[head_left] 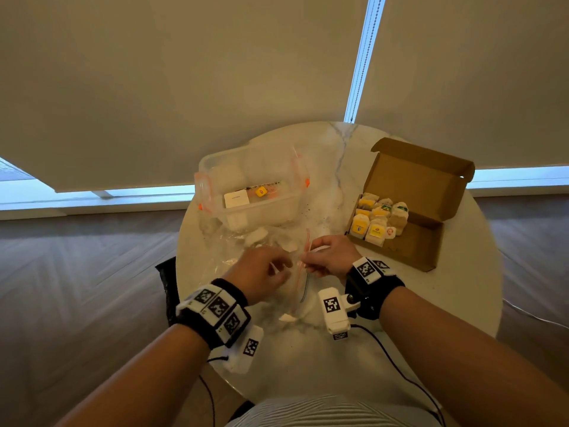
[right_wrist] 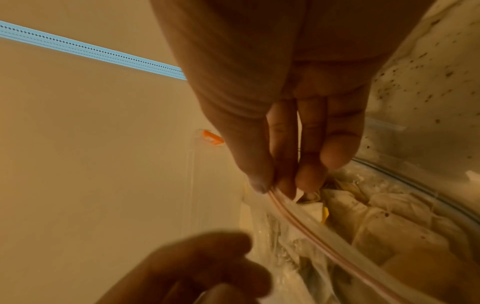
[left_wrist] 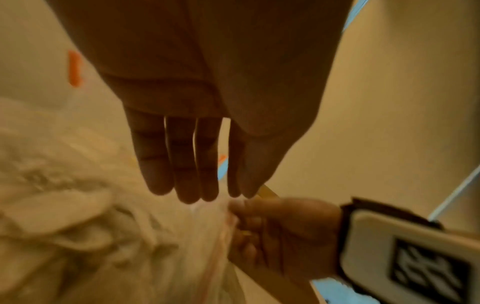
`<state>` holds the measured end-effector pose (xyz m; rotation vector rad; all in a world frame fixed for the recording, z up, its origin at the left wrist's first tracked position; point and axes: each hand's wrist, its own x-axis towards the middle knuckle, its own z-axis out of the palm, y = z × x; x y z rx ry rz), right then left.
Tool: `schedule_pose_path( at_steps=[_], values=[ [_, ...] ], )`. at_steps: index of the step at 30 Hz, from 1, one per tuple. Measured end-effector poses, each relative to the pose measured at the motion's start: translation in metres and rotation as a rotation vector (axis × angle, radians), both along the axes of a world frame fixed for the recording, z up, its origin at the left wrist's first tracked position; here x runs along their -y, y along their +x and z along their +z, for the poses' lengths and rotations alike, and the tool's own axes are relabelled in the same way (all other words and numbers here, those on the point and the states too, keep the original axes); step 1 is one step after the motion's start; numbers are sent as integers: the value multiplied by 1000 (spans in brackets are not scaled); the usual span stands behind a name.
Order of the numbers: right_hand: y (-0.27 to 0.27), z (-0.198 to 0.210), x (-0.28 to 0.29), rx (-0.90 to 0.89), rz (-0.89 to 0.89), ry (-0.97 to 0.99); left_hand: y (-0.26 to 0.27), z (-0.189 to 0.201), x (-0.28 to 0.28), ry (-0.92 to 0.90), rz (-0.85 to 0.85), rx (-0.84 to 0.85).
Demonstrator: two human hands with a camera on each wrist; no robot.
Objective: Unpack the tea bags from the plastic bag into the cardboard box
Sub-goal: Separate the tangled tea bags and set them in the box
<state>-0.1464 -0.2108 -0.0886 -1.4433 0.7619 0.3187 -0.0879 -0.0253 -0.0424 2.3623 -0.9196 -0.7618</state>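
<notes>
A clear zip plastic bag lies crumpled on the table centre with its mouth toward me. Pale tea bags fill it. My right hand pinches the bag's pink zip strip between thumb and fingers. My left hand hovers at the mouth, and its fingers are straight and hold nothing I can see. The open cardboard box sits at the right with its lid tipped back. Several tagged tea bags stand packed at its left end.
A clear plastic tub with orange clips stands behind the bag and holds another zip bag and small packets. Dark crumbs dot the round marble table. Camera cables trail off its near edge.
</notes>
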Motion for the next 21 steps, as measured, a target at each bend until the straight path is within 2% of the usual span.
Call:
schedule_pose_path(
  at_steps=[2,5,9,13,15,18,21],
  values=[
    [3,1,0,9,16,-27,-9,-3,13,107,-166,6],
    [4,-1,2,19,31,-50,-16,-7,23,328,-296,172],
    [4,0,6,54,63,12,-19,-15,26,294,-249,249],
    [4,-2,10,99,53,14,-9,-16,27,211,-69,234],
    [3,-9,13,128,152,-229,-3,-15,25,172,12,217],
    [1,-19,12,159,476,-719,4,-13,21,152,80,203],
    [5,-28,3,160,733,-873,9,-14,18,155,120,190]
  ],
)
